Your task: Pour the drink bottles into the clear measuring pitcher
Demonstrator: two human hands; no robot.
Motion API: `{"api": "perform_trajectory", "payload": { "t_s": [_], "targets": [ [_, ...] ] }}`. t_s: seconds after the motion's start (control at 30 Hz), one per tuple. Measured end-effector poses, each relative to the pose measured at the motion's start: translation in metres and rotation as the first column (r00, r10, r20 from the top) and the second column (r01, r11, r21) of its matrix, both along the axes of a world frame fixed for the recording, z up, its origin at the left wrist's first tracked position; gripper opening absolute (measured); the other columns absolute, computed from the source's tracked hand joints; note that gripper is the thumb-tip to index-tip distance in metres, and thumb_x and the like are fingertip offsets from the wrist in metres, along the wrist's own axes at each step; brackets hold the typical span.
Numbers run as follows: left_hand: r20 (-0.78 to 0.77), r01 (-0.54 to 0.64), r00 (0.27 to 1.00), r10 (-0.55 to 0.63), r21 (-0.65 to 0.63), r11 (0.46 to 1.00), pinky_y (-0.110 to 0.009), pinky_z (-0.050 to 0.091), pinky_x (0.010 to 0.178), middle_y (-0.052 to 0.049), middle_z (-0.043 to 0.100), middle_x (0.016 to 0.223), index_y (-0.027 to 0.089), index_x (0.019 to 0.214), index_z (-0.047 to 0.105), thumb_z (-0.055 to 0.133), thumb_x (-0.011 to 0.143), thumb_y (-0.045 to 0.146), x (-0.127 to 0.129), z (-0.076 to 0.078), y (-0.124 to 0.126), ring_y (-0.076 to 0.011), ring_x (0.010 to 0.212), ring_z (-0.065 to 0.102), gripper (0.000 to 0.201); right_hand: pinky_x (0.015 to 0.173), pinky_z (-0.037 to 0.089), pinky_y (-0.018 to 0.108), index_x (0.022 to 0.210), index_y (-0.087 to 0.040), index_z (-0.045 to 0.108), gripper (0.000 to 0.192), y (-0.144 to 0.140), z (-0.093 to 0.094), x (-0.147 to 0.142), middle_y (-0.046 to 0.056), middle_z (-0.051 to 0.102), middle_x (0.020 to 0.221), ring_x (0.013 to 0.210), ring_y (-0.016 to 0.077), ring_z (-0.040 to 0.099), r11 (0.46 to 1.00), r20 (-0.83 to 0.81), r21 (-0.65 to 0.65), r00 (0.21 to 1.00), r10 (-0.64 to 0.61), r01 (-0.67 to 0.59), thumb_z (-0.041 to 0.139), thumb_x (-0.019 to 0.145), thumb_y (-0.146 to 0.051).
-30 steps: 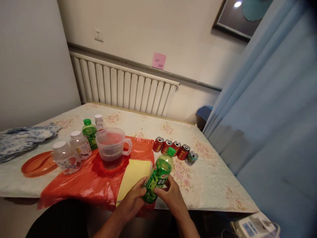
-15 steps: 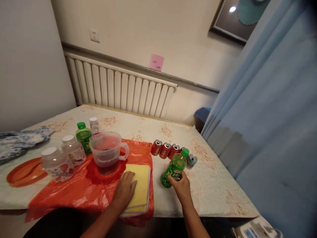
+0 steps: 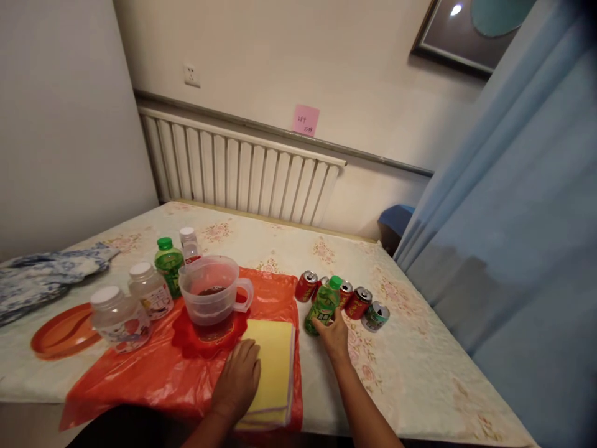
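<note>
so the right hand [image 3: 334, 335] has its fingers wrapped round the lower half of a green bottle [image 3: 323, 304], which stands a bit tilted on the table [image 3: 420, 367] right in front of the row of red cans [image 3: 333, 291]; cap's on; the left hand [image 3: 237, 381] lies flat and open, palm down, on a yellow pad [image 3: 275, 361] over the orange plastic sheet [image 3: 153, 367], gripping nothing; a clear jug [image 3: 214, 297] with red liquid sits just behind it

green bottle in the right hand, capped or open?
Capped: the green cap sits on the green bottle, which stands upright on the table in the right hand.
</note>
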State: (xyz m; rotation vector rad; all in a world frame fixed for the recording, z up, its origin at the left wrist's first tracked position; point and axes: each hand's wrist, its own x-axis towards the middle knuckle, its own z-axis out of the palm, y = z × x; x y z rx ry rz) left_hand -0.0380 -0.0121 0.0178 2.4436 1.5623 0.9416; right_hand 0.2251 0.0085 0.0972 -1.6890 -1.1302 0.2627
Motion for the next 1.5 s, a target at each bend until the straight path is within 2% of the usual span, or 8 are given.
{"api": "perform_trajectory", "payload": {
  "t_s": [0.3,0.6,0.7,0.83,0.93,1.07,1.3,1.5],
  "targets": [
    [-0.031,-0.032,0.999,0.037,0.147,0.989,-0.044,0.049,0.099,-0.008,0.066,0.118,0.021,0.111,0.062,0.047,0.088,0.018,0.0,-0.009,0.002,-0.0252,0.113,0.06,0.027,0.074,0.052,0.034,0.11,-0.017,0.063,0.053,0.035,-0.024,-0.009,0.01,0.074,0.096,0.085,0.0279,0.069,1.0,0.008,-0.003,1.0,-0.011,0.011,0.073,0.063,-0.038],
    [-0.035,-0.036,0.998,0.042,0.167,0.985,-0.044,0.05,0.098,-0.008,0.066,0.119,0.021,0.111,0.062,0.047,0.088,0.018,-0.001,-0.011,0.002,-0.0255,0.112,0.06,0.028,0.081,0.052,0.036,0.125,-0.013,0.057,0.066,0.037,-0.047,-0.009,0.014,0.071,0.11,0.095,0.0288,0.068,1.0,-0.023,0.008,1.0,0.012,-0.012,0.071,0.065,-0.038],
    [-0.029,-0.037,0.999,0.042,0.162,0.986,-0.044,0.05,0.098,-0.008,0.066,0.119,0.021,0.112,0.062,0.048,0.088,0.018,-0.001,-0.011,0.001,-0.0253,0.113,0.06,0.028,0.079,0.053,0.034,0.126,-0.013,0.057,0.065,0.032,-0.057,-0.007,0.013,0.072,0.108,0.092,0.0271,0.069,0.999,-0.054,0.014,0.998,0.036,-0.036,0.069,0.066,-0.034],
    [-0.045,-0.022,0.999,0.03,0.168,0.986,-0.045,0.05,0.099,-0.01,0.066,0.119,0.019,0.113,0.061,0.046,0.089,0.018,-0.001,-0.011,0.001,-0.0256,0.114,0.06,0.028,0.081,0.052,0.034,0.117,-0.015,0.063,0.054,0.029,-0.072,-0.004,0.011,0.073,0.108,0.094,0.0269,0.069,0.998,-0.049,0.015,0.997,0.059,-0.058,0.068,0.067,-0.032],
    [-0.051,-0.021,0.998,0.03,0.164,0.986,-0.046,0.05,0.099,-0.01,0.065,0.119,0.018,0.113,0.061,0.046,0.09,0.018,-0.001,-0.012,0.002,-0.0258,0.113,0.06,0.028,0.084,0.051,0.035,0.118,-0.014,0.063,0.055,0.032,-0.079,-0.002,0.012,0.072,0.109,0.096,0.0277,0.068,0.998,-0.037,0.013,0.997,0.061,-0.06,0.068,0.067,-0.033],
    [-0.049,-0.013,0.999,0.021,0.154,0.988,-0.045,0.051,0.099,-0.01,0.065,0.119,0.019,0.113,0.061,0.047,0.089,0.018,-0.001,-0.011,0.002,-0.0253,0.113,0.06,0.028,0.084,0.051,0.036,0.122,-0.014,0.061,0.059,0.039,-0.086,-0.001,0.013,0.072,0.112,0.098,0.0286,0.067,0.998,-0.024,0.019,0.998,0.053,-0.052,0.068,0.067,-0.036],
    [-0.045,-0.014,0.999,0.021,0.168,0.986,-0.045,0.052,0.097,-0.01,0.066,0.119,0.019,0.113,0.061,0.047,0.089,0.017,-0.001,-0.008,0.0,-0.0256,0.113,0.06,0.027,0.087,0.05,0.04,0.126,-0.006,0.059,0.068,0.047,-0.091,0.0,0.021,0.068,0.117,0.101,0.0313,0.064,0.999,0.003,0.013,0.999,0.033,-0.033,0.066,0.067,-0.039],
    [-0.046,-0.024,0.998,0.033,0.188,0.982,-0.044,0.051,0.097,-0.009,0.066,0.119,0.019,0.113,0.06,0.047,0.089,0.017,-0.001,-0.006,-0.001,-0.0252,0.112,0.061,0.028,0.086,0.05,0.038,0.125,-0.012,0.06,0.064,0.049,-0.092,0.0,0.017,0.069,0.116,0.102,0.0301,0.064,0.999,0.013,0.007,0.999,0.034,-0.034,0.066,0.068,-0.04]
  ]
}}
